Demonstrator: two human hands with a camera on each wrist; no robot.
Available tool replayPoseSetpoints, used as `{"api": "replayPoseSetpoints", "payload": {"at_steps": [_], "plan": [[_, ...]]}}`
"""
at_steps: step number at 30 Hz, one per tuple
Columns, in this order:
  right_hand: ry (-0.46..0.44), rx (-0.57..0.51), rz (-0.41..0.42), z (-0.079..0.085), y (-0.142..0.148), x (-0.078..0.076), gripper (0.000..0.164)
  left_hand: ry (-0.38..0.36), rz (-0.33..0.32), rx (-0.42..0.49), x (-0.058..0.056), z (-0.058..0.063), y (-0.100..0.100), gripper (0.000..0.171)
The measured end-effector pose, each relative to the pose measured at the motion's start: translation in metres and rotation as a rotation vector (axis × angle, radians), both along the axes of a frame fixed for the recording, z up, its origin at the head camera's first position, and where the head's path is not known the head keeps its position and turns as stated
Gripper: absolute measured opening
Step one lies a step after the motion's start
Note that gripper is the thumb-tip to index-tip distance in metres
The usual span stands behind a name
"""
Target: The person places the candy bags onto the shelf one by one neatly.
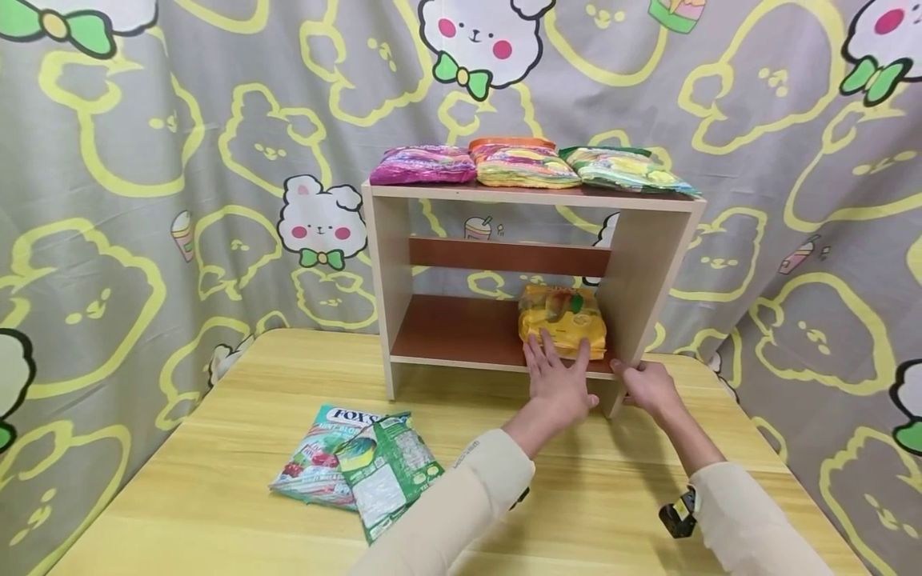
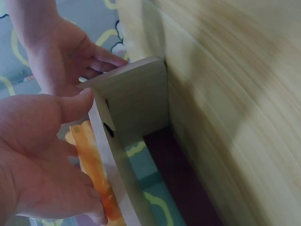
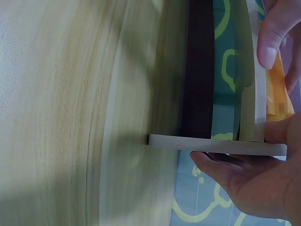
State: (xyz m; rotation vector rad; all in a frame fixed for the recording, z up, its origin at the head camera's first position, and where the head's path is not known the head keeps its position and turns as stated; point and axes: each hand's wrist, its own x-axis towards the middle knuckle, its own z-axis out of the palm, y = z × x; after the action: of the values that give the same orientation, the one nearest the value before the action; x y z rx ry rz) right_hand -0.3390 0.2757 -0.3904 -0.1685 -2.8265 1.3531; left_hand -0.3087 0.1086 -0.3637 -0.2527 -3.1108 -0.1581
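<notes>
Tabletop (image 1: 180, 448); packet's fruit print (image 1: 562, 305), head view only

The lower shelf (image 1: 461, 330) leaves room left of the yellow bag (image 1: 565, 316); the side panel (image 1: 646, 272) bars its right.

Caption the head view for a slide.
Left hand at a yellow packet on the lower shelf, right hand holding the side panel, three more packets lying along the top.

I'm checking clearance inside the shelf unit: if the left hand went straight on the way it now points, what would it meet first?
Most likely the yellow bag on the brown board; the left hand's fingertips seem to be right at its front, though exact contact is hard to judge.
</notes>
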Motion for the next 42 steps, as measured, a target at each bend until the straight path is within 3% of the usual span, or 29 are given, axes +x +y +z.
{"api": "replayPoseSetpoints", "payload": {"at_steps": [8,23,42], "plan": [[-0.003,0.007,0.000,0.000,0.000,0.000,0.067,-0.014,0.001,0.064,-0.005,0.001,0.010,0.084],[0.006,-0.004,-0.011,-0.003,-0.001,0.001,0.062,-0.119,0.063,0.113,-0.005,0.014,0.032,0.088],[0.013,0.004,-0.008,0.000,-0.002,0.001,0.062,-0.070,0.043,0.114,-0.005,0.008,0.032,0.093]]}}
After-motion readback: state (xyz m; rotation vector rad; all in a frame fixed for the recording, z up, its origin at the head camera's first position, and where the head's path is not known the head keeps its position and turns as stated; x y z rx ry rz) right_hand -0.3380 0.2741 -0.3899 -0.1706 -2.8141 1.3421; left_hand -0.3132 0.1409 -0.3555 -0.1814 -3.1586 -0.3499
